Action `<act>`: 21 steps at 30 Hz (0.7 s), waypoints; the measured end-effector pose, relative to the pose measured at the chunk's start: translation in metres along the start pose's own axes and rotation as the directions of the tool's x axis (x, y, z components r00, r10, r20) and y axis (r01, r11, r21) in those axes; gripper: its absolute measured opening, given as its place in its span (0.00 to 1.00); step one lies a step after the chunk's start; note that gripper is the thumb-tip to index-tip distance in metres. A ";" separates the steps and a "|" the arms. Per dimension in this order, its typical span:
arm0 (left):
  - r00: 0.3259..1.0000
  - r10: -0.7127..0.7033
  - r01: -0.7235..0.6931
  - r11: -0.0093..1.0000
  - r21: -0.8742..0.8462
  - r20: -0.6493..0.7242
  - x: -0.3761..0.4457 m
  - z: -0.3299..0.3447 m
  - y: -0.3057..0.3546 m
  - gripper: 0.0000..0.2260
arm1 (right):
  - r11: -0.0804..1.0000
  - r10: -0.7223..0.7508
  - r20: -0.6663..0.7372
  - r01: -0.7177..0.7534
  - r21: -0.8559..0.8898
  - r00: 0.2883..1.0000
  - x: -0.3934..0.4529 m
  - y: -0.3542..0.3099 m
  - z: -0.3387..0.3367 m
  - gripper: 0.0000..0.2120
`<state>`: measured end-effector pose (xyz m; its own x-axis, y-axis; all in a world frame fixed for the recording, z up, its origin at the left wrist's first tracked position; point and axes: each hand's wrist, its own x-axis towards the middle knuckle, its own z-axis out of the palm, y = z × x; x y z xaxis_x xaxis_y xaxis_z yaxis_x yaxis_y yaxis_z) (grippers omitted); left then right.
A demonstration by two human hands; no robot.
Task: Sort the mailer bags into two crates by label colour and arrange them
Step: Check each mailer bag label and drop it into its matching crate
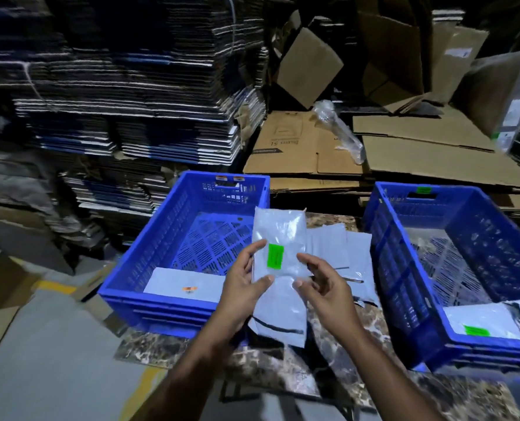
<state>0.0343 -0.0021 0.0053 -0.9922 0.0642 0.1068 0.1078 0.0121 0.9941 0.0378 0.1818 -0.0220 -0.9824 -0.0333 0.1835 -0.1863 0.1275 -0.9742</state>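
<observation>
We hold a grey mailer bag (278,235) upright between the two crates, its green label (275,255) facing us. Our left hand (244,284) grips the bag's left edge, fingers behind it at the top and thumb pressing on its front lower down. Our right hand (324,285) is at the bag's right edge with fingers loosely curled; we cannot tell whether it actually pinches the bag or only touches it. The bag is lifted above the marble-patterned table (271,369), over a loose pile of grey bags (337,247) lying between the crates.

The left blue crate (149,256) carries orange stickers (229,178) on its far rim. Inside it, one bag with an orange label (189,289) lies flat against the near wall. The right blue crate (404,284) has a green sticker (423,190) on its far rim. Inside it, a bag with a green label (476,330) lies flat in the near corner.

Behind the table, flattened brown cardboard boxes (419,153) lie in layers, with a clear plastic-wrapped roll (339,129) on top. To the left rise tall stacks of bundled flat cartons (116,86). A yellow line (56,287) runs on the grey floor at the left.
</observation>
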 end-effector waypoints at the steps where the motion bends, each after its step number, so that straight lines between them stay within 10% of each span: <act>1: 1.000 0.025 -0.024 0.998 0.057 -0.009 0.008 -0.015 0.005 0.27 | 0.999 0.004 0.026 -0.005 0.040 1.000 0.002 0.001 0.006 0.19; 8: 0.968 0.245 -0.232 0.795 0.560 0.053 0.093 -0.145 0.045 0.35 | 0.938 0.122 0.106 -0.079 -0.339 0.987 0.020 0.016 0.058 0.21; 17: 0.891 -0.338 -0.129 0.450 0.884 0.302 0.128 -0.185 -0.023 0.31 | 0.895 0.197 0.209 -0.089 -0.438 0.958 0.013 0.036 0.101 0.20; 21: 0.860 -0.384 -0.103 0.514 0.852 0.336 0.119 -0.183 -0.046 0.25 | 0.885 0.206 0.192 -0.098 -0.456 0.959 0.013 0.026 0.097 0.20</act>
<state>-0.1005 -0.1773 -0.0240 -0.8739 0.3854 -0.2962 0.2106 0.8494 0.4838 0.0207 0.0890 -0.0580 -0.9792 -0.1965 -0.0498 -0.0722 0.5678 -0.8200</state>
